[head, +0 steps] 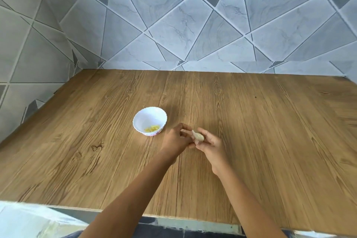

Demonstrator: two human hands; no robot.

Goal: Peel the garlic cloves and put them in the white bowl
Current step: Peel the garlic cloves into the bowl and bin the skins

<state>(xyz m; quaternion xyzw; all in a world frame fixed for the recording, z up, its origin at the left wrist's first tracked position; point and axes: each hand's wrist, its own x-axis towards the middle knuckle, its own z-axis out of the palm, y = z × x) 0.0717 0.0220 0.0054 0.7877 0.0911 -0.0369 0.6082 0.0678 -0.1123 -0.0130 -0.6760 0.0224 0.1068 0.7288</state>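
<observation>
A small white bowl (149,120) with a scalloped rim stands on the wooden table, left of centre, with several yellowish peeled garlic pieces (152,128) in its bottom. Just right of the bowl, both hands meet above the table. My right hand (209,144) grips a pale unpeeled garlic clove (199,137) between thumb and fingers. My left hand (177,139) pinches a strip of the clove's skin at its left end. The hands are slightly blurred.
The wooden table (251,131) reaches back to a grey tiled wall (183,31) and to a tiled wall on the left. Its front edge runs along the bottom of the view, with a white surface (29,220) below at the left.
</observation>
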